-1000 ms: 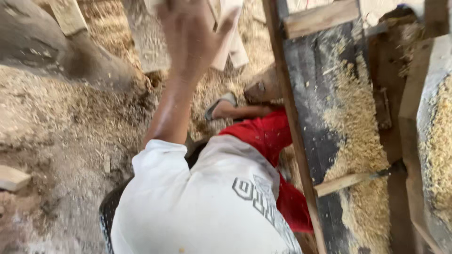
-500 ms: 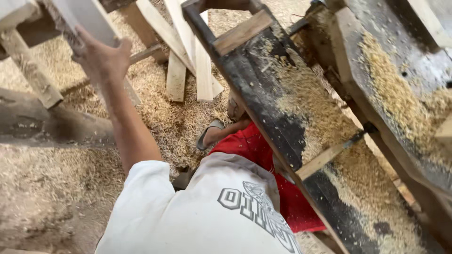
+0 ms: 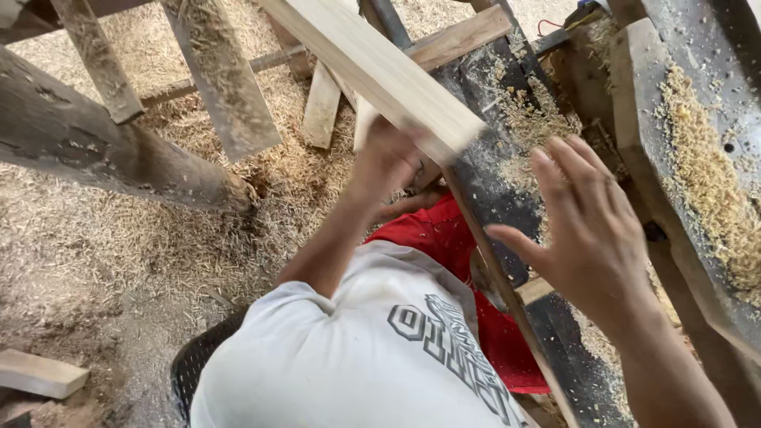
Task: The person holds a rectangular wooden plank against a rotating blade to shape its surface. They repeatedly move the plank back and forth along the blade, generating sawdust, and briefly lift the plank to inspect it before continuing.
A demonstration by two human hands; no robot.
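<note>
Left hand (image 3: 388,162) has its grip closed around the near end of a pale wooden plank (image 3: 380,67), held up over the sawdust-covered floor (image 3: 119,238). Right hand (image 3: 590,226) is open, hovering just beside it above the dark machine bed (image 3: 507,158). I'd get that second hand under the plank before swinging it, so the far end doesn't dip.

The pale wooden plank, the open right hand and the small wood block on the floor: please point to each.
pale wooden plank (image 3: 380,67), head view, middle of its flat face
right hand (image 3: 590,226), head view, back of hand
small wood block (image 3: 40,374), head view, top face
</note>
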